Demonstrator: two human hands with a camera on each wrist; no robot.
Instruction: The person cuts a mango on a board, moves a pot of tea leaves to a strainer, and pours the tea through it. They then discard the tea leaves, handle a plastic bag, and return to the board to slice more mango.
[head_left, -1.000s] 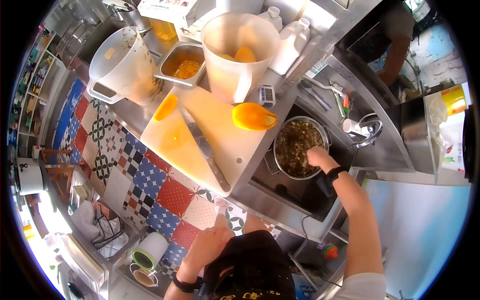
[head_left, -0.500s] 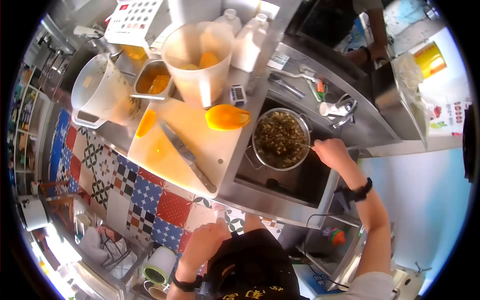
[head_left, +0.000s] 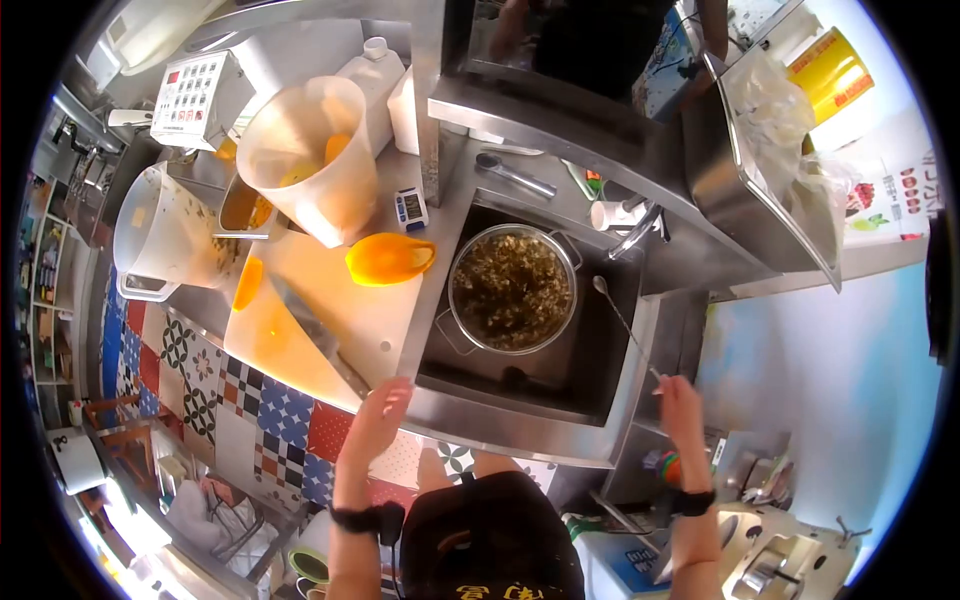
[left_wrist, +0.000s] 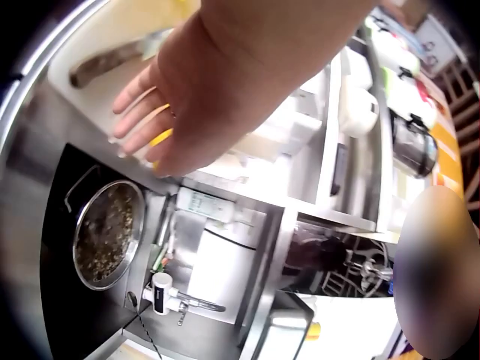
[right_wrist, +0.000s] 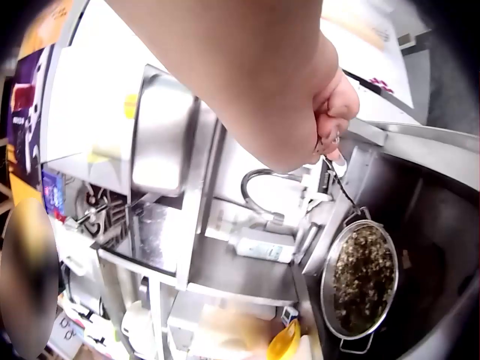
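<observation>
Head view: the right hand (head_left: 683,412) is pinching a long metal spoon (head_left: 630,331) near the end of its thin handle, fingers curling around it. The left hand (head_left: 382,415) is extending with straight, slightly parted fingers, gripping nothing, near the lower edge of a pale, smooth cutting board (head_left: 370,320); whether it is touching the board cannot be determined. On that board, a knife (head_left: 318,328) with a broad blade is lying diagonally between an orange-yellow wedge (head_left: 248,284) and a larger, glossy, rounded orange-yellow piece (head_left: 390,259). Behind the board, a translucent pitcher (head_left: 305,195) is standing and tapering toward its base, orange pieces showing inside it; a small white timer (head_left: 410,210) is sitting beside the pitcher. A round, shiny metal pot (head_left: 509,351) with looped side handles is resting on a flat black cooktop (head_left: 585,390) framed in steel. The mixture (head_left: 511,289) inside is looking dark brown, lumpy and wet, pale flecks speckling its whole surface. The spoon is slanting across the cooktop's right side, its small oval head appearing near the pot, outside the rim.
</observation>
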